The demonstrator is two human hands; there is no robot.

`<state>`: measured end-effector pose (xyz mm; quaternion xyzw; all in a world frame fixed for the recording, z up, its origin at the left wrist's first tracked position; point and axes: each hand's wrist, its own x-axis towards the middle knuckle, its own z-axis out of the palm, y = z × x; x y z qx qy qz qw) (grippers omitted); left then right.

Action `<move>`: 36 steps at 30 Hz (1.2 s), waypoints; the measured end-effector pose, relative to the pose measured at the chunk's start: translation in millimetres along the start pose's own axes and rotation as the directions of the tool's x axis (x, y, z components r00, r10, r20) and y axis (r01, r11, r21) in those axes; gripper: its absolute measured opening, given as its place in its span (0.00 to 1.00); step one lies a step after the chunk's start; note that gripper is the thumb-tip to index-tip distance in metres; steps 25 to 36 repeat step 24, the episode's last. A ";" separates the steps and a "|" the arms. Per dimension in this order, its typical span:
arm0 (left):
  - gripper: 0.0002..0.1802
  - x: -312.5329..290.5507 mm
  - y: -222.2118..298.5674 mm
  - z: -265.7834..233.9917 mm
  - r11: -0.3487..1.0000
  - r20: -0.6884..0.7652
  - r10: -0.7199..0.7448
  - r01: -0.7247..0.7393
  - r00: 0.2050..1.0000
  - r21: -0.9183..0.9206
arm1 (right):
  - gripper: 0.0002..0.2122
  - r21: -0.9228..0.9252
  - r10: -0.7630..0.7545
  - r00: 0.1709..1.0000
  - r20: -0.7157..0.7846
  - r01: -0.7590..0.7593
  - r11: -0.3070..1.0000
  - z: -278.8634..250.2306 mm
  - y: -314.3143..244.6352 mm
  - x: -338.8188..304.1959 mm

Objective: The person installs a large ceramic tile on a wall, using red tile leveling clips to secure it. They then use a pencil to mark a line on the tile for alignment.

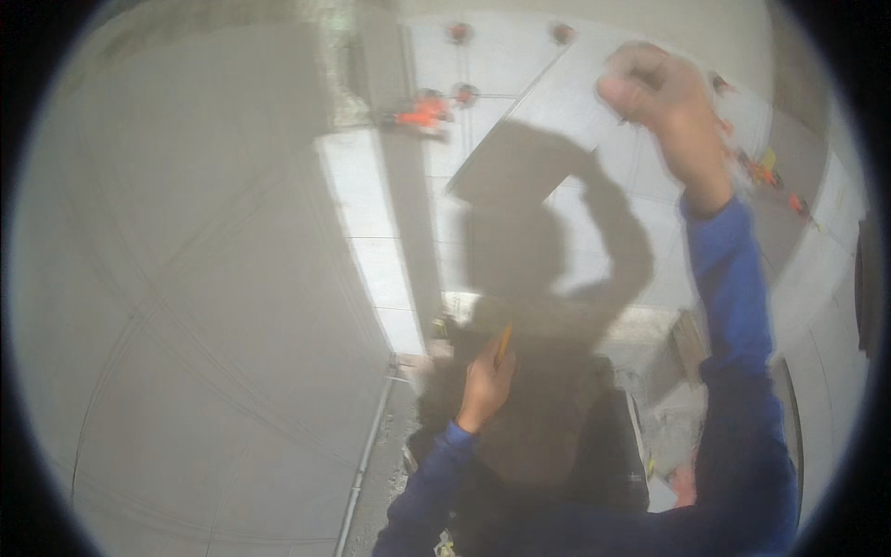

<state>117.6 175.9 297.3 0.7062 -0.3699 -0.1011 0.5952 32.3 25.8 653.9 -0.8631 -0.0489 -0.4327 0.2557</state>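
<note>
My left hand [487,385] is low in the middle of the head view, with its fingers closed round a slim yellow-orange pencil [504,343] that points up and away. Higher up on the right, my right hand [654,88] is raised over pale tiles [613,204], its fingers curled together. Motion blurs it, and what it holds, if anything, cannot be made out. Blue sleeves cover both my forearms. A dark shadow of my head and a bent arm falls on the tiles, and a long slanting tile edge [520,102] runs beside it.
Red-orange round clips [459,33] and an orange tool [425,111] lie on the tiles, with more coloured pieces [763,172] at the right. A large grey surface [204,278] fills the left, and a metal pipe [368,455] runs along its edge. Rough rubble [673,418] lies near me.
</note>
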 end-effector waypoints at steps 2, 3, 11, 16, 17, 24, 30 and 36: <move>0.35 -18.5 -14.9 39.4 0.994 0.113 0.000 0.012 0.994 -0.104 | 0.05 0.172 0.097 0.993 -0.074 -0.083 0.982 -4.3 55.5 -77.0; 0.38 -28.8 -20.1 53.7 0.995 0.173 0.011 0.005 0.985 -0.095 | 0.03 0.246 0.116 0.982 -0.152 -0.076 0.966 11.0 84.9 -117.4; 0.28 -72.9 -46.1 120.4 0.990 0.350 -0.125 0.142 0.929 -0.024 | 0.07 0.642 0.886 0.444 -0.134 -0.642 0.419 103.9 146.2 -371.0; 0.21 -72.0 -97.5 143.3 0.742 0.496 -0.315 -0.116 0.809 0.660 | 0.07 0.788 0.989 0.142 -0.035 -0.605 0.114 108.4 151.0 -448.8; 0.21 -71.2 -103.2 151.2 0.842 0.437 -0.347 0.070 0.830 0.535 | 0.08 0.787 0.991 0.123 -0.051 -0.606 0.116 104.2 152.7 -457.8; 0.37 -68.5 -100.9 185.4 0.832 0.492 -0.239 -0.084 0.837 0.548 | 0.07 0.780 0.990 0.055 -0.126 -0.612 0.134 95.5 176.3 -501.4; 0.37 -68.5 -100.9 185.4 0.832 0.492 -0.239 -0.084 0.837 0.548 | 0.07 0.780 0.990 0.055 -0.126 -0.612 0.134 95.5 176.3 -501.4; 0.37 -68.5 -100.9 185.4 0.832 0.492 -0.239 -0.084 0.837 0.548 | 0.07 0.780 0.990 0.055 -0.126 -0.612 0.134 95.5 176.3 -501.4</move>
